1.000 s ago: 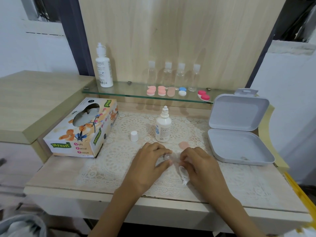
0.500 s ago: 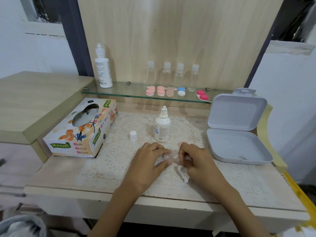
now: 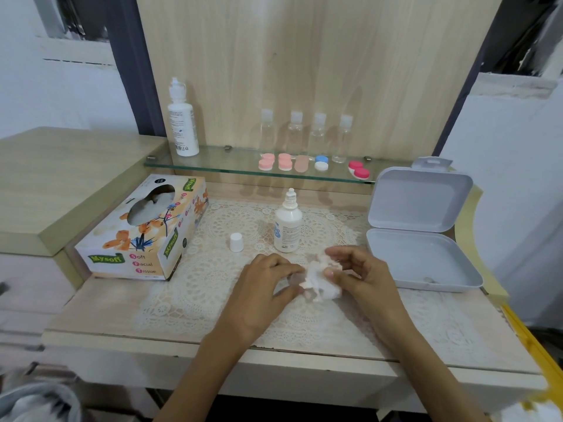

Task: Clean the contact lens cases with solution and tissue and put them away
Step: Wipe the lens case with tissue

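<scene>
My left hand (image 3: 268, 284) pinches a small clear contact lens case (image 3: 296, 279) over the lace mat, mostly hidden by fingers and tissue. My right hand (image 3: 362, 275) holds a crumpled white tissue (image 3: 320, 284) pressed against that case. The uncapped solution bottle (image 3: 288, 225) stands just behind the hands, and its white cap (image 3: 236, 242) rests to the left. Several lens cases lie on the glass shelf: pink ones (image 3: 275, 162), a blue and white one (image 3: 321, 162) and a red one (image 3: 359, 170).
A tissue box (image 3: 143, 233) lies at the left of the desk. An open grey storage box (image 3: 420, 239) sits at the right. On the glass shelf (image 3: 213, 166) stand a tall white bottle (image 3: 182, 120) and several clear small bottles (image 3: 304, 135).
My right hand lifted the tissue from under its palm and bunched it up against the lens case. The pink cap seen on the mat earlier is now covered.
</scene>
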Available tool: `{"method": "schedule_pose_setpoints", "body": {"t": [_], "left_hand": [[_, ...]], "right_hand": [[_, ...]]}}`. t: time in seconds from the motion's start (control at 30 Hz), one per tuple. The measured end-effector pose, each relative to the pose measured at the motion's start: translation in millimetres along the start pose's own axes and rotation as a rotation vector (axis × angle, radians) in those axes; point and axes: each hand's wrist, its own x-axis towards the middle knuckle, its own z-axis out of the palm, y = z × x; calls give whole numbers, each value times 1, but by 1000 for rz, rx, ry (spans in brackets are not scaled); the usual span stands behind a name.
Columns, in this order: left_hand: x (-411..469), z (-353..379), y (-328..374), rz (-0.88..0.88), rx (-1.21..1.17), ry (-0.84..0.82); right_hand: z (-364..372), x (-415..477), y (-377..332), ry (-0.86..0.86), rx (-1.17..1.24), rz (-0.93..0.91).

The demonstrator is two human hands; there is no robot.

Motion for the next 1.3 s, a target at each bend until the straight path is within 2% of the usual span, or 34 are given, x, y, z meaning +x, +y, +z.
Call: {"method": "schedule_pose_setpoints", "body": {"t": [0.07,0.13,0.17,0.4,0.63,0.8,0.9,1.0,1.13,1.3], "left_hand": [[0,0,1,-4,12,-10],[0,-1,1,-8,18,-18],[0,-1,1,-9,20,-19],[-1,-1,1,-14,9,-11],[-1,-1,0,-20,6,-25],[-3,-4,2,-11,12,-16],[-4,-5,3,-12,-19,7],[-4,-6,5,13,-1,4],[-4,-8,7,16,-13,6],[-5,-9,8,4,4,3]], "right_hand": [[5,-1,0,-124,-215,13],[7,1,-3,-217,-576,-90],[8,3,-5,-237,-655,-126],[6,12,-16,-218,-889,-130],[-2,5,-6,-81,-769,-136],[-8,-1,-3,24,-426,-27],[-9,-4,-7,-37,-90,117],[-8,-4,-11,-157,91,235],[-6,0,-13,-230,94,283],[-1,-1,-12,-140,57,246]]}}
